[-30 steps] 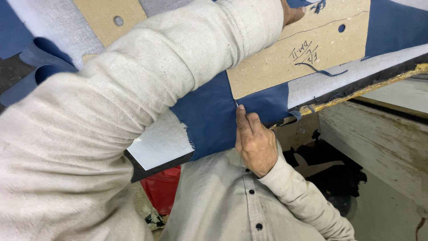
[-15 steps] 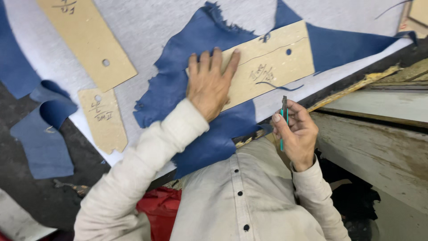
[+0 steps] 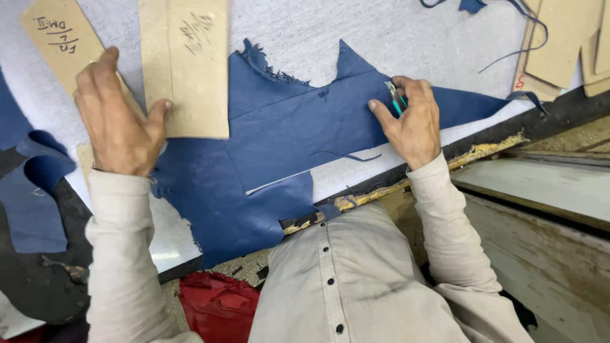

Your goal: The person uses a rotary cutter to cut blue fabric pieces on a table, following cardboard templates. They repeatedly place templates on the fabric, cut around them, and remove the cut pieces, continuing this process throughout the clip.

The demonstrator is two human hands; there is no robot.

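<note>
Matt blue leather with a frayed, rough upper edge lies smooth beneath the right grip. Dull tan cardboard pattern sits beside the left grip on a pale, grainy table.

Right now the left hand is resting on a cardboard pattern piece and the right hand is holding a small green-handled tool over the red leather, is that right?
Not quite: the leather is blue, not red, as the head view shows. The rest holds: the left hand rests on a cardboard pattern piece, and the right hand holds a small green-handled tool over that leather.
</note>
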